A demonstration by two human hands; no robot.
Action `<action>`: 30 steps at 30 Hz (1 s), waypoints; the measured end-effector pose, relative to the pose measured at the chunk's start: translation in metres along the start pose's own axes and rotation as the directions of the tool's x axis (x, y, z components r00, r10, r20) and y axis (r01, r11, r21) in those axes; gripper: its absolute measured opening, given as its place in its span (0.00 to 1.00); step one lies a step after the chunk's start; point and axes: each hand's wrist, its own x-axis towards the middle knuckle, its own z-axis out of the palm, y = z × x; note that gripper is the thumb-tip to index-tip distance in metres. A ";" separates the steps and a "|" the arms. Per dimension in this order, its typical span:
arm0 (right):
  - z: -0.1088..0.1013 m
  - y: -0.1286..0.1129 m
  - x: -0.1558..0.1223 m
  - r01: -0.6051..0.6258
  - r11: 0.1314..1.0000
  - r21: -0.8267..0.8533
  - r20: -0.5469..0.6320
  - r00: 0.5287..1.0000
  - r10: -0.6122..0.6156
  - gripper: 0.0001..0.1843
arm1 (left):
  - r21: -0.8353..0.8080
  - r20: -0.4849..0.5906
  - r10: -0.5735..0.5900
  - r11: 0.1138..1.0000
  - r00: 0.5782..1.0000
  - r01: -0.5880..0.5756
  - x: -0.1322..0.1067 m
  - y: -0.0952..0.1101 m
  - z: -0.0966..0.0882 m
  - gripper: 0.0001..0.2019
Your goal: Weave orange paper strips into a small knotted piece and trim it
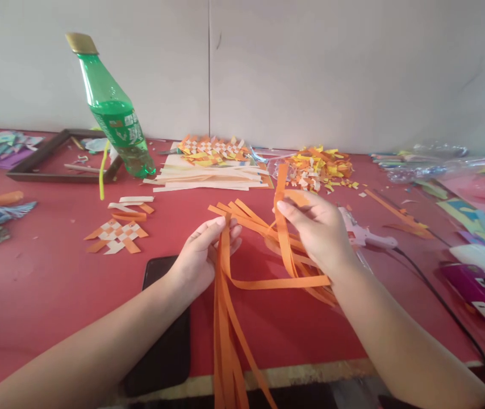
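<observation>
The table (55,318) bears the bottle (118,130) beyond the phone (172,358). Beside the phone's far right corner, the left hand (202,250) pinches hanging orange strips (225,341) between thumb and fingers. Farther right of the phone, the right hand (321,230) pinches an upright strip (283,227), thumb closed; loose strips (255,215) lie between.

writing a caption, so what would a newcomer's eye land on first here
Probably the bright orange strips at the centre, some hanging from the left hand and more in the right hand. Next, the green bottle at the back left of the red table, beside a dark frame. Then the orange and yellow scraps heaped toward the back, right of centre.
</observation>
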 end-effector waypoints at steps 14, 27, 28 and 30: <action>0.011 0.012 -0.001 -0.208 0.976 -0.058 0.200 0.956 0.216 0.13 | 0.043 0.020 -0.060 0.997 0.998 0.059 -0.004 -0.002 -0.001 0.05; 0.011 0.003 -0.028 -0.171 0.958 0.229 0.321 0.943 0.092 0.12 | 0.070 -0.024 0.005 0.998 1.000 -0.003 0.000 -0.002 -0.003 0.04; 0.009 0.003 -0.027 -0.182 0.937 0.298 0.313 0.946 0.084 0.12 | 0.069 -0.035 0.009 0.998 0.999 -0.006 0.000 -0.002 -0.003 0.04; 0.008 0.003 -0.028 -0.216 0.899 0.380 0.309 0.946 0.097 0.12 | 0.066 -0.039 0.017 0.998 0.999 -0.014 0.000 -0.002 -0.003 0.04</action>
